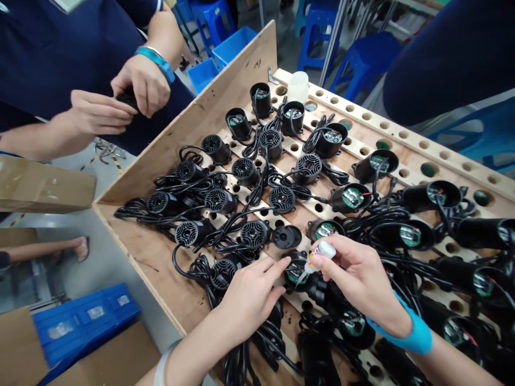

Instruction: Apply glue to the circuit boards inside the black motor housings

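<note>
My right hand (pixel 358 268) pinches a small glue bottle (pixel 317 258) with a white base. Its narrow nozzle tilts down into an open black cylindrical housing (pixel 300 280) that has a circuit board inside. With thumb and forefinger at the rim, my left hand (pixel 253 292) steadies this same housing from its left side. Just behind it lies a round black cap (pixel 286 236). An open housing with a green board (pixel 326 229) stands beyond my right fingers, and a grille-topped unit (pixel 226 272) sits left of my left hand.
A wooden rack (pixel 442 155) with drilled strips carries many black units and coiled cables. Its raised side board (pixel 193 115) runs along the left. A white cup (pixel 298 87) stands at the back corner. Across the board, a co-worker's hands (pixel 124 96) hold a small black part.
</note>
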`<control>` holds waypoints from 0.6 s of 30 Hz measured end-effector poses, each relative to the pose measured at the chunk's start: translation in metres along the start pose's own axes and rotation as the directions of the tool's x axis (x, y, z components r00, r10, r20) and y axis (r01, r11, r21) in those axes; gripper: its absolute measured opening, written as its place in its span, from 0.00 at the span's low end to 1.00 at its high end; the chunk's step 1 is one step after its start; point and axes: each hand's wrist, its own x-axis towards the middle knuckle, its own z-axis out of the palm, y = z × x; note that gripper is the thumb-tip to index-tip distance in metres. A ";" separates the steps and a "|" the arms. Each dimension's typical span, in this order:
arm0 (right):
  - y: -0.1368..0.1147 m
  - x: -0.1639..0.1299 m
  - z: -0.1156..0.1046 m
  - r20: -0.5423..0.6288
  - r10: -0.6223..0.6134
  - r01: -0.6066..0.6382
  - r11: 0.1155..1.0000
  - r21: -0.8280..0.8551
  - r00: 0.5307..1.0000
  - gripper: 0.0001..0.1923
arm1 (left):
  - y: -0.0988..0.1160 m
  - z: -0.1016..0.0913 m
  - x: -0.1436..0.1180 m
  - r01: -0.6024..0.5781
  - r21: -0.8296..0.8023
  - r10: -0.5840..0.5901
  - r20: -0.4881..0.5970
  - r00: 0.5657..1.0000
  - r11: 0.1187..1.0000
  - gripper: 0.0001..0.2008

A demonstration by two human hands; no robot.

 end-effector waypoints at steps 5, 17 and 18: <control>0.001 0.001 0.001 -0.012 0.003 -0.002 1.000 0.009 1.000 0.11 | -0.001 0.001 -0.001 -0.006 0.010 0.006 0.003 1.000 1.000 0.24; 0.002 -0.001 -0.003 -0.014 0.008 -0.008 1.000 0.006 1.000 0.11 | 0.000 0.000 0.000 -0.019 0.013 0.019 -0.013 1.000 1.000 0.25; 0.002 -0.002 -0.005 -0.012 0.012 -0.012 1.000 0.004 1.000 0.11 | -0.001 0.000 0.000 -0.019 0.009 0.020 -0.015 1.000 1.000 0.25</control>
